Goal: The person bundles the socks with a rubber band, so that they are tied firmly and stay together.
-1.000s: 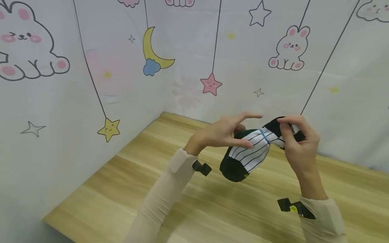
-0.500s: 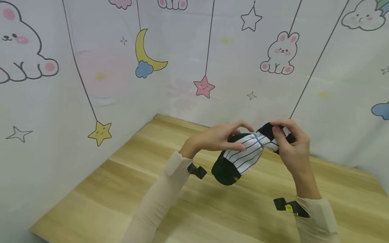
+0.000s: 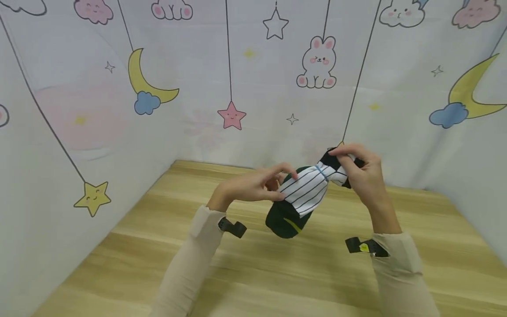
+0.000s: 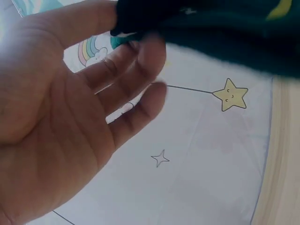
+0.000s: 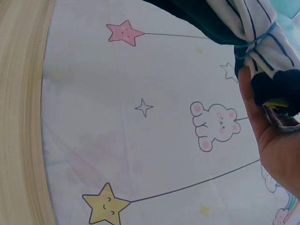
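Observation:
A bundle of socks point(image 3: 304, 192), white with dark stripes and dark green ends, is held above the table, tilted. A thin blue band point(image 3: 321, 173) cinches it near its upper right end. My right hand point(image 3: 364, 174) grips the short end past the band between thumb and fingers; in the right wrist view the band point(image 5: 258, 40) sits just above those fingers. My left hand point(image 3: 253, 182) holds the wide end, thumb and index finger on the striped cloth. In the left wrist view the other fingers curl loosely below the dark green fabric point(image 4: 225, 42).
The wood-grain table point(image 3: 277, 277) lies below both hands. White wall cloth point(image 3: 190, 66) printed with stars, moons and bunnies rises at the back and both sides. A small black camera strap point(image 3: 233, 227) is on the left wrist, another strap point(image 3: 366, 247) on the right.
The head view has swung to the right. My left thumb and index finger have shifted down the bundle toward its dark end, the index finger bending onto the cloth. My right hand keeps its grip.

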{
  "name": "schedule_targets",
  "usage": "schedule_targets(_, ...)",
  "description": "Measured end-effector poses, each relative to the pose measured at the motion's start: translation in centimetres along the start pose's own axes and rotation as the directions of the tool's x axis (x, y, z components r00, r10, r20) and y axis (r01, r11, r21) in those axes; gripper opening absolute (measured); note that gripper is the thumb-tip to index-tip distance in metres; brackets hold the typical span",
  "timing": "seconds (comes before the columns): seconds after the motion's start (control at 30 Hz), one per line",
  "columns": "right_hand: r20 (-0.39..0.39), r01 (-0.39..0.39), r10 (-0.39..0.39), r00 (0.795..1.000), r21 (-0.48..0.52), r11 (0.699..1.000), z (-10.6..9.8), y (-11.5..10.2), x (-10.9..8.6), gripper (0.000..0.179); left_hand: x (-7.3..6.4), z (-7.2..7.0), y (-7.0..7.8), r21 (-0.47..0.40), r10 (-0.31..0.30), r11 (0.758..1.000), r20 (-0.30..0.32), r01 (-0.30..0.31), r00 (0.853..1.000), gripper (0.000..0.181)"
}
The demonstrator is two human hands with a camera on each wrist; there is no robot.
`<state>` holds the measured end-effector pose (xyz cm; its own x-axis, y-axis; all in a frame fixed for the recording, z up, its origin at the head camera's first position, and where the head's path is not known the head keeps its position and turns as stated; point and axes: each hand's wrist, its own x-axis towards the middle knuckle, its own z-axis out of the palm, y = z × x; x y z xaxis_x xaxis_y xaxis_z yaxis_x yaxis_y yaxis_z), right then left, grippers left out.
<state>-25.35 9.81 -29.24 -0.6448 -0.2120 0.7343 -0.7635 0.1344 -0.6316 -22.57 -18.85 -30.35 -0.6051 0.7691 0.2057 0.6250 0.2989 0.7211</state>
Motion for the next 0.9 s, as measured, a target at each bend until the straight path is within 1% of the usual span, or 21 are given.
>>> schedule_targets(0.07,0.055,-0.036,0.035,0.998,0.014,0.999,-0.2,0.4,0.2,0.018,0.0,-0.3,-0.3,0.052,0.008,0.999,-0.015,-0.007,1.0,0.033)
schedule_targets(0.13,0.123,-0.061,0.059,0.991,0.016,0.998,-0.5,0.7,0.4,0.017,0.0,-0.5,-0.5,0.098,0.01,0.995,-0.018,-0.008,1.0,0.026)
schedule_targets(0.27,0.262,-0.055,0.058,0.963,-0.019,0.998,-0.9,1.3,0.4,0.019,-0.4,-0.5,-1.2,0.062,-0.035,0.997,0.005,0.034,0.999,0.02)
schedule_targets(0.33,0.322,-0.033,0.051,0.945,-0.063,0.997,-1.0,1.5,0.2,0.025,-0.6,-0.4,-1.7,0.055,-0.057,0.997,0.012,0.056,0.998,0.019)
schedule_targets(0.4,0.373,-0.033,0.075,0.925,-0.119,0.992,-1.1,1.6,-0.2,0.029,-0.6,-0.2,-2.2,0.042,-0.065,0.997,0.021,0.064,0.998,0.018)
schedule_targets(0.47,0.43,-0.031,0.1,0.897,-0.165,0.986,-0.9,1.8,-0.4,0.033,-1.0,-0.3,-2.7,0.034,-0.065,0.997,0.021,0.064,0.998,0.018)
schedule_targets(0.53,0.471,-0.031,0.122,0.874,-0.195,0.98,-0.9,1.9,-0.6,0.035,-1.2,-0.5,-2.9,0.033,-0.067,0.997,0.018,0.066,0.998,0.018)
schedule_targets(0.6,0.503,-0.026,0.136,0.854,-0.22,0.975,-0.8,2.1,-0.7,0.036,-1.2,-0.9,-3.1,0.034,-0.067,0.997,0.012,0.066,0.998,0.018)
schedule_targets(0.7,0.546,-0.026,0.167,0.821,-0.257,0.966,-0.6,2.7,-1.5,0.036,-1.4,-1.0,-3.6,0.038,-0.075,0.997,0.0,0.075,0.997,0.018)
schedule_targets(0.8,0.583,-0.043,0.212,0.784,-0.29,0.956,-0.2,3.8,-2.2,0.032,-1.5,-0.9,-4.3,0.035,-0.111,0.993,-0.02,0.112,0.994,0.02)
schedule_targets(0.87,0.6,-0.077,0.237,0.764,-0.28,0.957,0.4,4.5,-2.7,0.028,-1.6,-0.8,-4.8,0.039,-0.141,0.989,-0.044,0.143,0.989,0.022)
schedule_targets(0.9,0.605,-0.094,0.247,0.757,-0.273,0.957,0.6,4.9,-2.9,0.025,-1.7,-0.8,-5.1,0.039,-0.156,0.987,-0.058,0.158,0.986,0.023)
